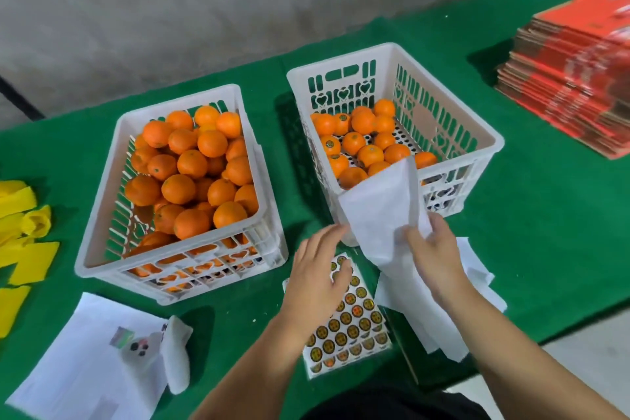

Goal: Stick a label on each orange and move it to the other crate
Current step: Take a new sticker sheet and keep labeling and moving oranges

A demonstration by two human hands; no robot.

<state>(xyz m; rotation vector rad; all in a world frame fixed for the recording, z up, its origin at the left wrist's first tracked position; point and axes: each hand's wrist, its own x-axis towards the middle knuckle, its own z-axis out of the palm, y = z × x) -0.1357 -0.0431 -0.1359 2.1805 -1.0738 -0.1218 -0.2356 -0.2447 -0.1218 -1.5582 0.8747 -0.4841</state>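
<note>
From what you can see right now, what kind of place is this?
Probably a fruit packing station. Two white crates of oranges stand on a green table, a label sheet lies near the hands, and flat red cartons are stacked at the right.

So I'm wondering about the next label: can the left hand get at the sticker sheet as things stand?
Probably yes: the left hand hovers open right over the sticker sheet, holding nothing. The white paper is in the right hand, off to the side.
</note>
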